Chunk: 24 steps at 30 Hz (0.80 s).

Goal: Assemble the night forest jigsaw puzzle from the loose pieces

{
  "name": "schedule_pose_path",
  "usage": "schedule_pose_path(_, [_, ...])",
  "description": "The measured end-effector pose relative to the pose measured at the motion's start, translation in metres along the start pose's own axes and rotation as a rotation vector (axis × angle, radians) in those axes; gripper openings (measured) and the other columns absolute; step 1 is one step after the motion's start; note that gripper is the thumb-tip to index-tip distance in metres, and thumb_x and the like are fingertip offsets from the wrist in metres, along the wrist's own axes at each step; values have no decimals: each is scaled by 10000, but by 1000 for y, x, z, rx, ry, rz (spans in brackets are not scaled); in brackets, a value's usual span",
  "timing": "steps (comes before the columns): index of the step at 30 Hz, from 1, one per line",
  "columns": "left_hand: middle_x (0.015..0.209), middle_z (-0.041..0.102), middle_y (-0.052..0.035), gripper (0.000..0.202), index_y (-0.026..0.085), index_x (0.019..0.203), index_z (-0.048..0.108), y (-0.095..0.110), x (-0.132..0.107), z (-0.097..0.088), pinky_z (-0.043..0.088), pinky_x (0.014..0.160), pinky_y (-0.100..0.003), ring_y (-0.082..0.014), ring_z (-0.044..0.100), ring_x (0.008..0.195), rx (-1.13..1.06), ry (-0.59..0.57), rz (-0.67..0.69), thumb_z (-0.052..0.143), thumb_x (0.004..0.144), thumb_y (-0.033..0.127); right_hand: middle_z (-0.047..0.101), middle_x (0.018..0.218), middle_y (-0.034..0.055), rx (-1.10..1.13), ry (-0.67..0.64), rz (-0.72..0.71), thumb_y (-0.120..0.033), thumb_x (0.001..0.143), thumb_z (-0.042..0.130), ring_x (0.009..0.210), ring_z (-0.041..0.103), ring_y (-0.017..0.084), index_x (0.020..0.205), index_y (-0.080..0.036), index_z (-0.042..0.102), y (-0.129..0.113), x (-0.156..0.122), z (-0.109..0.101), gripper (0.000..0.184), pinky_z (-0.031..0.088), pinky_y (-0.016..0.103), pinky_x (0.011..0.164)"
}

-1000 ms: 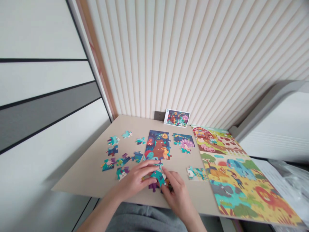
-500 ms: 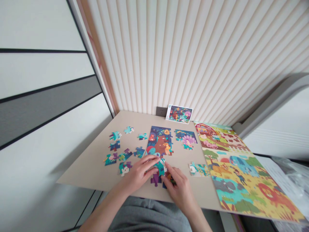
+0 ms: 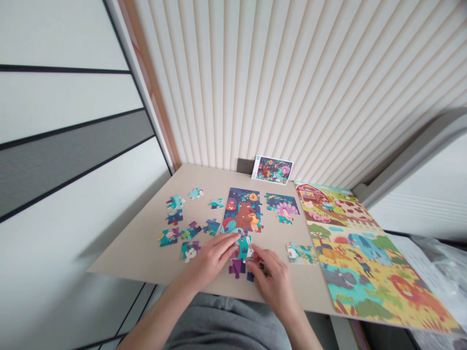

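1. The right hand point(image 3: 272, 272) is pinching a teal-and-white cardboard jigsaw piece point(image 3: 244, 249)
2. The left hand point(image 3: 213, 255) is touching its left side, grip unclear
3. The piece is sitting near the dark-blue rectangular bear section point(image 3: 243, 209)

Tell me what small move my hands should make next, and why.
I'd probably nudge the teal and white piece up toward the bear section: it lies between the left hand and the right hand, close below that section, and I can't tell whether they already interlock.
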<state>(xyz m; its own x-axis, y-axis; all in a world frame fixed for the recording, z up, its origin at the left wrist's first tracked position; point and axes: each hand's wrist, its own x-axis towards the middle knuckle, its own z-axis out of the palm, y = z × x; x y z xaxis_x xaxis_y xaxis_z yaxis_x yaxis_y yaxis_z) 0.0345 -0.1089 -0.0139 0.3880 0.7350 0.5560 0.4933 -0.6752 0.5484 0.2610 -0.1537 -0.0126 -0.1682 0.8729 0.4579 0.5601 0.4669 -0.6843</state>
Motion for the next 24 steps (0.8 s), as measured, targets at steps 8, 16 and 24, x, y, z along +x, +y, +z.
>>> schedule_pose_path(8, [1339, 687, -56, 359, 266, 1405, 597, 4, 2, -3, 569, 1073, -355, -197, 665, 1235, 9, -25, -3, 525, 1054, 236, 730, 964, 63, -1, -41, 32, -339, 1002, 635, 875, 701, 213, 1324, -245, 659, -1, 1, -1, 336, 587, 335, 799])
schedule_pose_path(16, [1323, 682, -72, 345, 252, 1385, 603, -9, 4, -32, 518, 1100, -397, -209, 630, 1248, 137, 32, -44, 502, 1056, 223, 733, 1065, 96, 1, -78, 32, -301, 1027, 582, 964, 699, 231, 1362, -240, 630, 2, -2, -2, 343, 586, 362, 865])
schedule_pose_path(24, [1239, 743, -72, 295, 231, 1196, 732, -87, 42, -84, 481, 1081, -423, -247, 669, 1169, 446, -156, -155, 489, 1034, 273, 740, 1126, 99, 0, -102, 27, -281, 1029, 567, 1047, 700, 241, 1206, -243, 708, -2, 2, -3, 230, 580, 371, 923])
